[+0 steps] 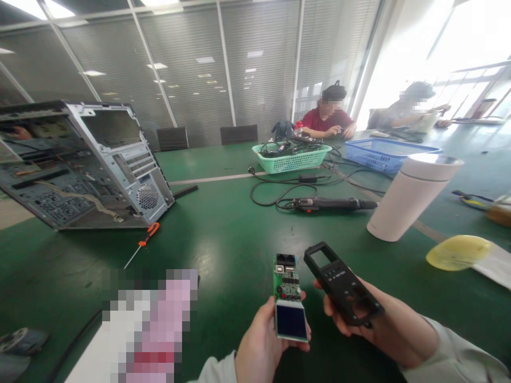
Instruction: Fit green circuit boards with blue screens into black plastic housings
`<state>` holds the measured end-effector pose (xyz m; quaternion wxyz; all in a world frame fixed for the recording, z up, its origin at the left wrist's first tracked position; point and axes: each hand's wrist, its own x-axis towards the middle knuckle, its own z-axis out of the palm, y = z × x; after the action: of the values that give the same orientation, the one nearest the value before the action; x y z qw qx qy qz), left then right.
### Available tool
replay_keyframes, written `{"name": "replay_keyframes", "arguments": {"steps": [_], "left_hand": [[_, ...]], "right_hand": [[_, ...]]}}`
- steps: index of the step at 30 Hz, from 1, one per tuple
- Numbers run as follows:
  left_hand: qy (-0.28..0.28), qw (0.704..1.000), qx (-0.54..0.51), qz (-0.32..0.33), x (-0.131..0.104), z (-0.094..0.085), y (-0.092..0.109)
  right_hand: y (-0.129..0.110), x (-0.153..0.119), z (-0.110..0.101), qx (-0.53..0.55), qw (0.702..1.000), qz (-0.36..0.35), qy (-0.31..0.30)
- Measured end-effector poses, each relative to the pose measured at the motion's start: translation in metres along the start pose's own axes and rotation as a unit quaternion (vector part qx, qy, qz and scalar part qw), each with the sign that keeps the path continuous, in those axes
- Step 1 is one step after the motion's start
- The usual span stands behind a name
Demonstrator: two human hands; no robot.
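Observation:
A green circuit board (pixel 288 284) with a small dark display at its near end rests in my left hand (pixel 261 332), the fingers closed about its edges. Beside it on the right, my right hand (pixel 359 306) grips a black plastic housing (pixel 341 284). This housing has a rectangular window near its far end and rows of small markings and holes. Both parts are held above the green table (pixel 223 234), a short gap apart. My fingers under the board and behind the housing are partly hidden.
An open computer case (pixel 147 197) stands at left, an orange-handled screwdriver (pixel 149 234) near it. Ahead are an electric screwdriver (pixel 331 204), a green basket of cables (pixel 295 162) and a blue basket (pixel 383 154). A white tumbler (pixel 413 197) stands right. Two people sit beyond.

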<state>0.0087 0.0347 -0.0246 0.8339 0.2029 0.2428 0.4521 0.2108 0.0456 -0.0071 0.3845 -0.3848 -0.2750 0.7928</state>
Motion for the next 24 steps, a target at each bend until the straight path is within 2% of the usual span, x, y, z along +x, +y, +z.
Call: {"name": "replay_keyframes", "arguments": {"steps": [3,6,10,16,18,20,22,23,24], "left_hand": [[0.002,1.0,-0.002,0.002,0.0,-0.001,-0.001],[0.003,1.0,0.003,0.008,-0.004,0.0,0.002],[0.012,1.0,0.0,0.003,-0.004,0.002,0.004],[0.016,1.0,0.002,0.007,-0.007,0.002,0.005],[0.012,1.0,0.005,0.01,-0.01,0.001,0.005],[0.011,1.0,0.007,0.012,-0.01,0.001,0.005],[0.011,1.0,0.011,0.012,-0.01,0.0,0.006],[0.013,1.0,0.013,0.012,-0.009,0.001,0.006],[0.015,1.0,0.015,0.014,-0.008,0.001,0.006]], "right_hand": [[-0.006,-0.008,0.018,0.019,1.0,0.011,0.002],[-0.009,-0.013,0.026,0.004,1.0,-0.008,0.017],[-0.01,-0.014,0.024,-0.02,0.999,-0.016,0.021],[-0.008,-0.014,0.021,-0.059,0.997,-0.047,-0.029],[-0.003,-0.013,0.023,-0.091,0.994,-0.053,-0.028],[0.001,-0.01,0.023,-0.129,0.99,-0.064,0.003],[0.002,-0.009,0.017,-0.183,0.975,-0.093,0.09],[0.001,-0.01,0.011,-0.239,0.951,-0.127,0.15],[-0.002,-0.012,0.003,-0.311,0.912,-0.169,0.208]]}}
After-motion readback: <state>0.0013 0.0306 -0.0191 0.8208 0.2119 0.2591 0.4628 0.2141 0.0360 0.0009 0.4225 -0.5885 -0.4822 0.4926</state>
